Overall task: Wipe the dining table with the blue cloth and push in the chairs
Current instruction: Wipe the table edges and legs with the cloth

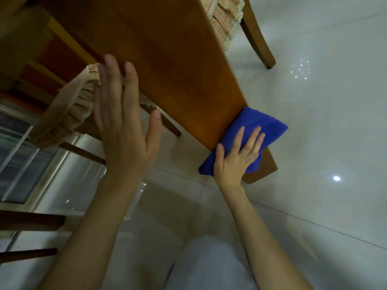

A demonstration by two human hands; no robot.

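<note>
Wiping under way, we judge; right grip [236, 158] flat on folded blue cloth [261, 122], brown wooden bench [167, 51] end; left grip [123, 126] open, empty; frill-cushioned wooden chairs [69, 114] pending.

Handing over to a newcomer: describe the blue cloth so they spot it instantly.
Start at the wooden dining table. At its near end, the blue cloth overhangs the edge under the right hand. Nothing else is blue: the beige cushion and checked cushion are pale.

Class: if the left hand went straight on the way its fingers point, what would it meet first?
Probably the dining table, its long edge, just beyond the left hand; the frilled chair cushion lies beside, so depth is unclear.
</note>
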